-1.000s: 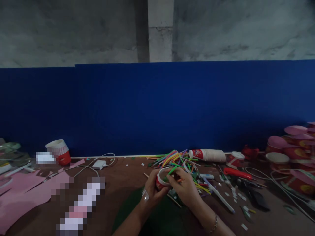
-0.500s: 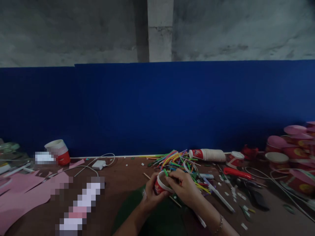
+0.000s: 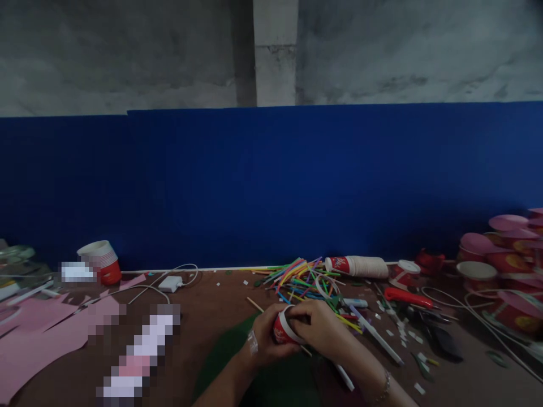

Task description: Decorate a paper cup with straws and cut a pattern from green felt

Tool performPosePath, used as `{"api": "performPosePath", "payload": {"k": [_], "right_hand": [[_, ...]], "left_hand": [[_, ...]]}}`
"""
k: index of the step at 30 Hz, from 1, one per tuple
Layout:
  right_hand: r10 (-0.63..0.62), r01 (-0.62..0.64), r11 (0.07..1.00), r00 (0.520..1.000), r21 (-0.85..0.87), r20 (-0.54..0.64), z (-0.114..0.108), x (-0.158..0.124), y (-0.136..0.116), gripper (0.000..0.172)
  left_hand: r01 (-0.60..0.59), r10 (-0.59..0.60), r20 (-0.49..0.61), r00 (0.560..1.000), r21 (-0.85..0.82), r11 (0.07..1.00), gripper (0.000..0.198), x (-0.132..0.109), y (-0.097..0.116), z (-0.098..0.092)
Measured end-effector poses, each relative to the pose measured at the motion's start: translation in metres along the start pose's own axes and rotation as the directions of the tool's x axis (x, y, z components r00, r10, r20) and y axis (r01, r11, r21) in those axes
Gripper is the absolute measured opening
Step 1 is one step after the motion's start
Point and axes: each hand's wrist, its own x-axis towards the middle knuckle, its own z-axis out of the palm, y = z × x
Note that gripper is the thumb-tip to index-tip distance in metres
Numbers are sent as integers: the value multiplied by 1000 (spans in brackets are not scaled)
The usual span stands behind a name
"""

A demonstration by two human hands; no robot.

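A red paper cup (image 3: 280, 329) with a white rim is tilted over in my left hand (image 3: 263, 336), whose fingers and thumb wrap round its side. My right hand (image 3: 319, 327) is closed, its fingertips bent into the cup's mouth. Whatever those fingers pinch is hidden behind the hand and rim. Under both hands lies a dark green round sheet (image 3: 227, 353). A thin wooden stick (image 3: 255, 305) pokes out beyond the left hand. Just behind the hands is a heap of coloured straws or pipe strips (image 3: 299, 274).
Stacked paper cups (image 3: 360, 267) lie on their side at the back. To the right are a red-handled tool (image 3: 409, 298), a white pen (image 3: 382, 338), paper scraps and red cups with pink tops (image 3: 511, 263). Pink sheets (image 3: 51, 333), a cup stack (image 3: 108, 263) and a charger (image 3: 170, 284) are leftward.
My right fingers have gone deeper into the cup, and the green piece they pinched is out of sight. The cup has turned its mouth to the right, and the left hand has rolled with it.
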Motion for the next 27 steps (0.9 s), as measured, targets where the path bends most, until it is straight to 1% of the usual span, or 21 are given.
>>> {"api": "performPosePath", "payload": {"k": [2,4,9,12,16,19,21,24,27], "right_hand": [[22,-23,999,999,-37,-36,4,1,0,22],[31,-35,998,997,-58,-73,7,2,0,22],[50,-62,995,988,-75,-148,14,3,2,24],[40,-43,999,986,-13,-162,14,3,1,25],[61,-46,993,988,106,-142,15,4,1,25],[76,-54,986,988,160,-136,16,5,1,26],[82,-57,984,987,168,-142,17,5,0,25],[96,-80,991,985,109,-147,17,4,-2,24],[101,-104,994,986,-16,-130,14,3,-4,23]], "left_hand": [[32,-32,12,999,-7,999,69,0,0,0],[46,-46,2,999,2,999,72,0,1,1],[63,-63,-20,998,-11,998,66,1,2,1],[71,-72,-35,997,-7,997,66,2,2,0],[83,-83,-5,997,8,997,66,2,1,0],[80,-78,-46,996,45,996,68,0,-3,-1],[85,-81,-63,995,68,994,67,-1,-5,0],[68,-63,-57,996,92,993,64,-2,-6,0],[22,-15,-43,999,163,986,64,-1,-4,0]]}}
